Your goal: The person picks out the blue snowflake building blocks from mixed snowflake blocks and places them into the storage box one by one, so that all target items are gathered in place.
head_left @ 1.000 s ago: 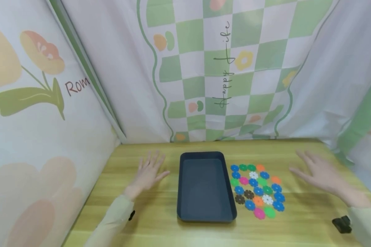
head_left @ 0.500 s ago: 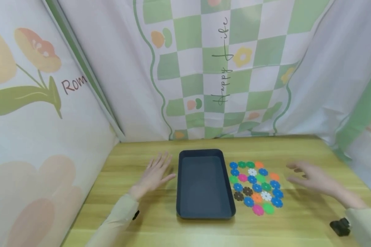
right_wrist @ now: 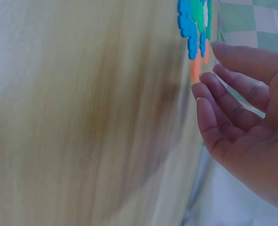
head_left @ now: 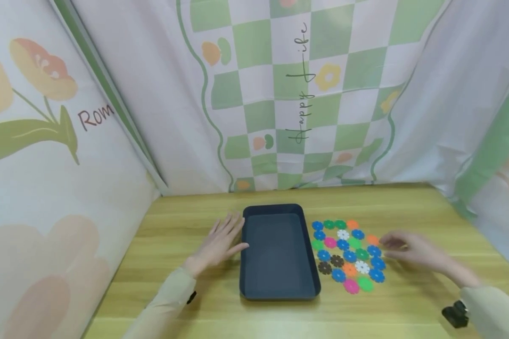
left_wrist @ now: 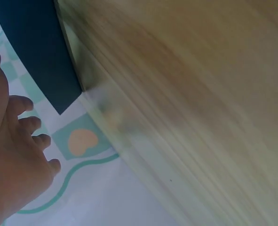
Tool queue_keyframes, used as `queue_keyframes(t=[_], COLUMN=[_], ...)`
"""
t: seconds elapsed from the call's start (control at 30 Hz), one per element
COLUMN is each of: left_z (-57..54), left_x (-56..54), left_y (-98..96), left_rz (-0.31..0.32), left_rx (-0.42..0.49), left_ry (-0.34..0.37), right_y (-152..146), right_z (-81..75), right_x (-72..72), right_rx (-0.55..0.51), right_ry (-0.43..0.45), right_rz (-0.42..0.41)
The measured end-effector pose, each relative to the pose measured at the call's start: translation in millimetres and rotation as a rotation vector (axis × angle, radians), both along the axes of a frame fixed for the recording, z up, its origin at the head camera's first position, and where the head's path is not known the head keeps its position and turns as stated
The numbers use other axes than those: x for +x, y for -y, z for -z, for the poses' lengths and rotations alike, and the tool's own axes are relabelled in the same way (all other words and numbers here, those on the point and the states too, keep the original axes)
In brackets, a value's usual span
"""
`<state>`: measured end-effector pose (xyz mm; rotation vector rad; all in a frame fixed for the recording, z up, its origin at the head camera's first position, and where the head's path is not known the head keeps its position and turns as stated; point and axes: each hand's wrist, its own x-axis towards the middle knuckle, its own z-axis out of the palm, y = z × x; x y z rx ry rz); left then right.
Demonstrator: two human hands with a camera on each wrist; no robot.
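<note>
A dark, shallow rectangular tray [head_left: 277, 256] lies on the wooden table, with nothing inside it. At its left side is my left hand [head_left: 218, 244], fingers extended, fingertips by the rim; contact is hard to confirm. To the right of the tray several flower-shaped plastic discs [head_left: 342, 244] lie flat in a loose patch, in blue, green, pink, orange, white and brown. My right hand [head_left: 417, 253] hovers at the patch's right edge, near an orange disc [head_left: 373, 240]. In the right wrist view its fingers [right_wrist: 211, 117] bend loosely and hold nothing.
The wooden table [head_left: 186, 310] reaches back to a green-and-white checked curtain [head_left: 288, 117]. A printed white curtain [head_left: 46, 188] stands along the left side, and another cloth hangs on the right. A small black device [head_left: 455, 314] sits under the right wrist.
My left hand has moved right to the tray's edge. My right hand has come left and lower to the discs, its spread fingers now bent. The tray and discs stay put.
</note>
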<state>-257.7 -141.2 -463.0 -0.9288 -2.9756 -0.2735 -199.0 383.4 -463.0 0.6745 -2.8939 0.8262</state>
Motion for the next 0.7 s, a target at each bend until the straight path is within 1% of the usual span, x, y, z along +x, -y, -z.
queue_keyframes(t=[0.17, 0.27, 0.5, 0.57, 0.7], left_z=[3.0, 5.3, 8.0, 8.9, 9.5], left_x=[-1.4, -2.4, -3.2, -3.7, -5.0], left_y=[-4.5, -5.7, -5.0, -4.8, -4.3], left_rz=[0.027, 0.042, 0.061, 0.059, 0.052], left_rx=[-0.031, -0.036, -0.041, -0.040, -0.043], left_ry=[-0.019, -0.024, -0.027, -0.023, -0.018], right_y=[3.0, 4.7, 7.3, 8.2, 9.5], right_z=[0.9, 1.3, 4.9, 6.4, 7.6], right_x=[-5.1, -7.6, -12.1, -12.8, -13.8], right_rx=[0.011, 0.027, 0.034, 0.034, 0.030], right_ry=[0.070, 0.099, 0.133, 0.142, 0.160], right_rz=[-0.014, 0.001, 0.043, 0.058, 0.061])
